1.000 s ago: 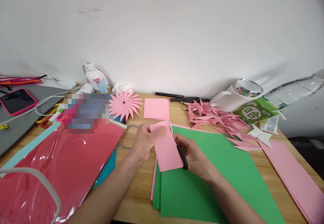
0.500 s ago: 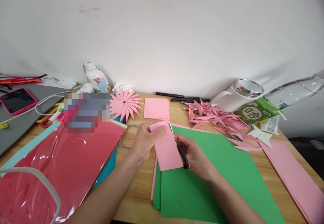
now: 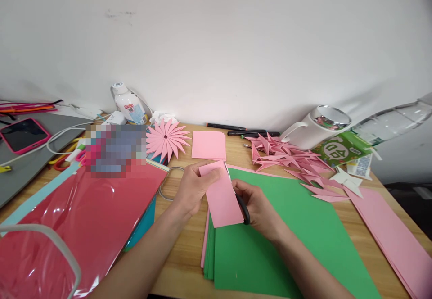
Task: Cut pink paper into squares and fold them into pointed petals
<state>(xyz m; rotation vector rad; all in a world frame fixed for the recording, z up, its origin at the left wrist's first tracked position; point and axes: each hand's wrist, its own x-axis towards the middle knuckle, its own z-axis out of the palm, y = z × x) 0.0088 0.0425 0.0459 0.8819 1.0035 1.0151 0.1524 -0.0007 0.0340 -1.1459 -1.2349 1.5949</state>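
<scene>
My left hand (image 3: 195, 186) pinches a pink paper strip (image 3: 223, 202) near its far end, thumb on top. Black-handled scissors (image 3: 243, 210) are in my right hand (image 3: 254, 202), with the fingers closed round the handles. Their blades run along the strip's right edge, and part of them is hidden by the paper. Both hands are above a stack of green paper (image 3: 286, 245). Just beyond the strip lies a small stack of pink paper squares (image 3: 209, 145). To its left is a pink folded-paper pinwheel (image 3: 165, 138).
Folded pink pieces (image 3: 286, 152) lie in a heap at the right, by a white mug (image 3: 312, 128) and a clear bottle (image 3: 398, 119). Pink strips (image 3: 391, 231) lie at the right edge. Wrapped red paper (image 3: 94, 213) and a phone (image 3: 25, 135) are on the left. Pens (image 3: 249, 133) lie along the wall.
Almost nothing differs. The scissors' handles and my right hand have shifted very slightly to the left; the strip stays in my left hand.
</scene>
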